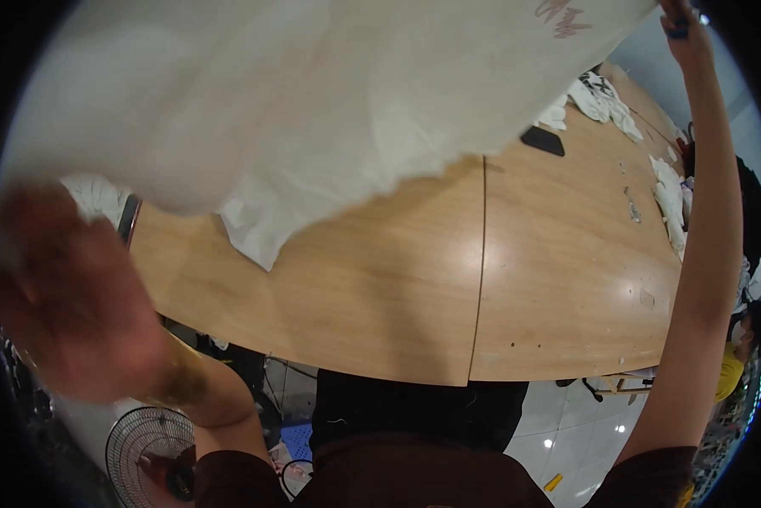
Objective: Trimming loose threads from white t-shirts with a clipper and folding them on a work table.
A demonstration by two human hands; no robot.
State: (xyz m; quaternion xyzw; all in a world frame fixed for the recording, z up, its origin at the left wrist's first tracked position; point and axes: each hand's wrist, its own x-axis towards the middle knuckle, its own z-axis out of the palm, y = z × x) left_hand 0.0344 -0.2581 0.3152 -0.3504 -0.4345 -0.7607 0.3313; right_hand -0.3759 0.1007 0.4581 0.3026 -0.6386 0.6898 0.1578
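A large white cloth (313, 93) is spread in the air above the table, a reddish-brown scribble near its upper right part. Its lower corner hangs down over the wood. At the upper right, my right hand (683, 34) is raised at the end of an outstretched arm, its fingers closed on the edge of the cloth. My left hand (84, 296) is close to the camera on the left, next to the cloth's lower left edge. Motion smears its fingers, so whether it grips the cloth cannot be made out.
The light wooden table (380, 271) has a seam across it. A black phone (543, 140) lies near white garments (605, 100) at the far right; more white cloth (670, 203) is at the right edge. A fan (148, 449) stands at lower left. Another person (732, 364) in yellow is at right.
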